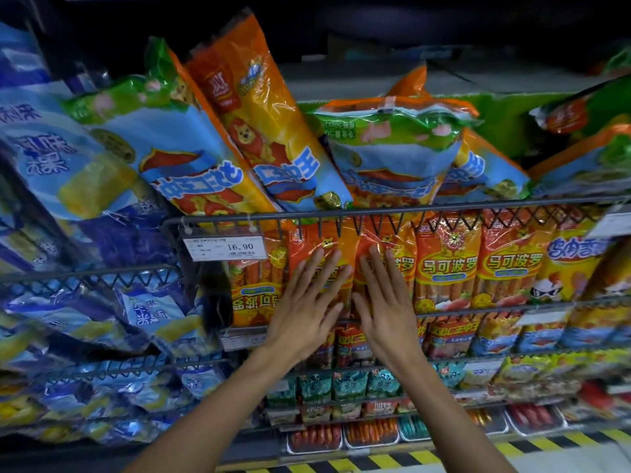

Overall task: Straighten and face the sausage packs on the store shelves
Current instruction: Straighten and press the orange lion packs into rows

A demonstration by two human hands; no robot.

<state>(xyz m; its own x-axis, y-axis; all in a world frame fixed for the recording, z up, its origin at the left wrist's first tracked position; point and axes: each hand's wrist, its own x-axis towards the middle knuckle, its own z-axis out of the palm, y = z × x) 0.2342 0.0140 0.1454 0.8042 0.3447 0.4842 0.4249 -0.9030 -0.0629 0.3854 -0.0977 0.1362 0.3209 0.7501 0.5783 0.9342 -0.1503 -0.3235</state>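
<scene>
- A wire-fronted store shelf (pixel 392 213) is seen running across the whole view, with further shelves stacked below it down to a yellow-and-black striped floor edge (pixel 392 462).
- The left bay is filled with large blue packs (pixel 61 158), which are tilted and heaped against one another.
- On the top tier, big orange-and-blue sausage packs (pixel 259 124) are seen leaning at angles, some overlapping, with green-topped ones (pixel 392 145) lying across them just behind the wire rail.
- Beneath that rail, a row of orange sausage packs (pixel 447 264) is stood upright side by side, labels facing outward; the pack at the left end of the row (pixel 252 295) is turned upside down.
- Lower shelves are stocked with smaller teal packets (pixel 348 387) and trays of red sausages (pixel 314 438).
- The left hand (pixel 307 302) is laid flat, fingers straight and spread, pressed against the front of an upright orange pack (pixel 324 240); nothing is gripped.
- The right hand (pixel 386 298) is likewise held flat with fingers extended, pressed on the neighbouring orange pack (pixel 389 240), just beside the left hand; nothing is gripped.
- A white price tag (pixel 225 249) reading 16.90 is clipped to the wire rail, left of the hands.
</scene>
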